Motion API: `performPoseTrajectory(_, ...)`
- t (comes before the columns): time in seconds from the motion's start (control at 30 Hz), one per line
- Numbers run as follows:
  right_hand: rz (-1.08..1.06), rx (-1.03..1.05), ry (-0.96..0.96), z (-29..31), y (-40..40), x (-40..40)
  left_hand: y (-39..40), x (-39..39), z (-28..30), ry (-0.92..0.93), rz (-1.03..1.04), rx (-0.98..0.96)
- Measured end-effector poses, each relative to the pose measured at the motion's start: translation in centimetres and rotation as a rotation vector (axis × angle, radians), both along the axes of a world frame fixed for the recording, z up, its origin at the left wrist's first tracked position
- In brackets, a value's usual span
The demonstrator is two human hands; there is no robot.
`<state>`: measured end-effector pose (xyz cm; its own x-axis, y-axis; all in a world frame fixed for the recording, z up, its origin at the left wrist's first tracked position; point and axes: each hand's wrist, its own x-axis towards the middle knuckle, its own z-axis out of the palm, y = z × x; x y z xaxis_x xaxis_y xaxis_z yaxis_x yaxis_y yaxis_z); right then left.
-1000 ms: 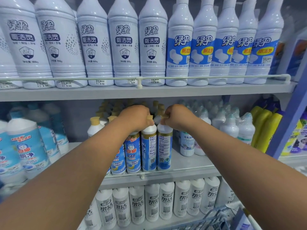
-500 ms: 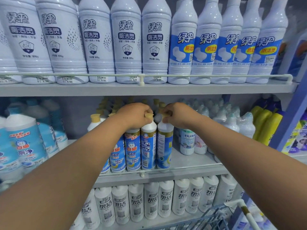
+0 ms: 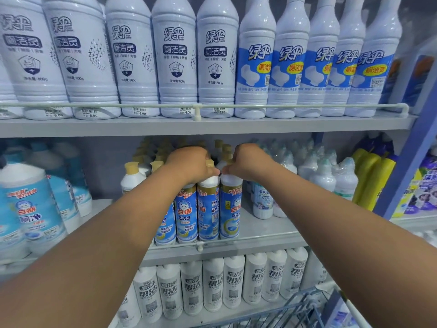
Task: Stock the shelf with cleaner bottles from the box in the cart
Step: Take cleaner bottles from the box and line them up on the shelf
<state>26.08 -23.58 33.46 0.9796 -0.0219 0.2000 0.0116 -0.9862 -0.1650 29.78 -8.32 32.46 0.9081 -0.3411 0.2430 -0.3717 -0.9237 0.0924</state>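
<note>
On the middle shelf (image 3: 272,235), behind its rail, four blue-label cleaner bottles front the row — the left hand (image 3: 191,165) grips one tan cap (image 3: 209,163), the right hand (image 3: 248,162) curls round the neighbouring bottle (image 3: 230,207)'s top. Cart (image 3: 300,311) corner at lower right.

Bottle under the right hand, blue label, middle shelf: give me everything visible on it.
The slim white plastic bottle with a blue and gold label stands upright at the front of the grey middle shelf, behind the thin front rail. White shoulder, glossy wrap label with red Chinese characters; its cap is hidden. The right hand grips its top. Its left side touches a matching bottle held by the left hand.
</note>
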Motion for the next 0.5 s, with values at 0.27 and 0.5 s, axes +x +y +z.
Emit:
performPoseTrajectory(0.27,-0.036,0.002,0.020,-0.4,0.1,0.3,0.3,0.4,0.1,0.060,0.008,-0.021)
performPoseTrajectory(0.5,-0.059,0.087,0.030,-1.1,-0.1,1.5,1.0,0.8,0.2,0.115,-0.099,-0.117)
